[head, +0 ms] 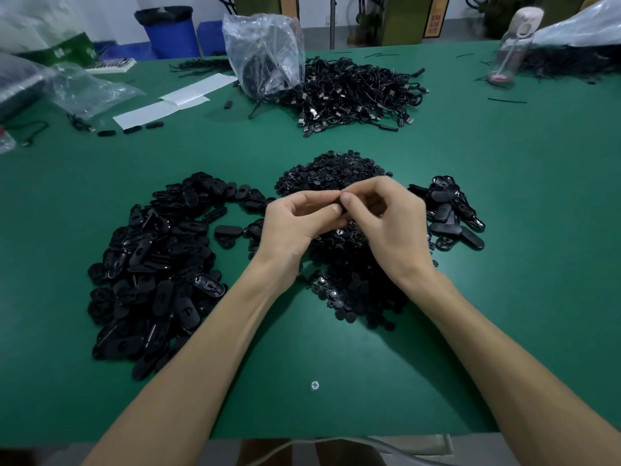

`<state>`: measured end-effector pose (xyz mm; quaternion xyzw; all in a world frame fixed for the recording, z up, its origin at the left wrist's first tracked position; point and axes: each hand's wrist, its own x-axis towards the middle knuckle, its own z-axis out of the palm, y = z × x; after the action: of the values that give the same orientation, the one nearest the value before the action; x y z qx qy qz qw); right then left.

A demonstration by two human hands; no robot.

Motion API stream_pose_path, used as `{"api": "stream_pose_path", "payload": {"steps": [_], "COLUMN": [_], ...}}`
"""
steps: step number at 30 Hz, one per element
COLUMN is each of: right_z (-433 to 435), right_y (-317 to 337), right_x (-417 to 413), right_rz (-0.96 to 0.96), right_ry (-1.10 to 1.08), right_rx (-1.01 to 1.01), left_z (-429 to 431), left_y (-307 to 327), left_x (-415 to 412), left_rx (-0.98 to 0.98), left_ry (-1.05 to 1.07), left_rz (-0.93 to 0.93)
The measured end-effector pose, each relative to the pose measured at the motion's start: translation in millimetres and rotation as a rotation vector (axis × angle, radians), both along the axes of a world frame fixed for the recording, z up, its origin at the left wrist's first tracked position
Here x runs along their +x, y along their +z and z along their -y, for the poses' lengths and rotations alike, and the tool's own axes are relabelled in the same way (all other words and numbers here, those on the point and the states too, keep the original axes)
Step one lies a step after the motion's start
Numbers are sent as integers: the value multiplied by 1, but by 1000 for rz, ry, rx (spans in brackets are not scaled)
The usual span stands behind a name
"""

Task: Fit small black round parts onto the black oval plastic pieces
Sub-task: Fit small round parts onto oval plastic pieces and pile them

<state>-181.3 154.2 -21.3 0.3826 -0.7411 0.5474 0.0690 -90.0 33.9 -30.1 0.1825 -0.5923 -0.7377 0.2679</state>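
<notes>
Pinching what may be an oval piece point(337, 198) between left hand point(295, 227) and right hand point(386, 227), we are judging most of the oval heap point(151, 274) unfitted.

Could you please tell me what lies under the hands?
A heap of small black round parts on the table. The left hand and right hand cover its middle and most of the piece they pinch.

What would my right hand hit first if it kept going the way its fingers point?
The left hand. The right hand points its fingers leftward, and they touch the left fingertips, both pinching a mostly hidden black piece. Nothing else seems to lie between them.
</notes>
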Motion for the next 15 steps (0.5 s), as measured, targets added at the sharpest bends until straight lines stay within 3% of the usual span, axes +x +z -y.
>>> {"api": "stream_pose_path", "payload": {"steps": [15], "right_z": [-3], "right_y": [1], "right_x": [-3], "right_rz": [101], "right_ry": [30], "right_rx": [21], "left_z": [-1], "left_y": [1], "left_x": [2], "left_rx": [-62], "left_ry": [-6], "left_rz": [1]}}
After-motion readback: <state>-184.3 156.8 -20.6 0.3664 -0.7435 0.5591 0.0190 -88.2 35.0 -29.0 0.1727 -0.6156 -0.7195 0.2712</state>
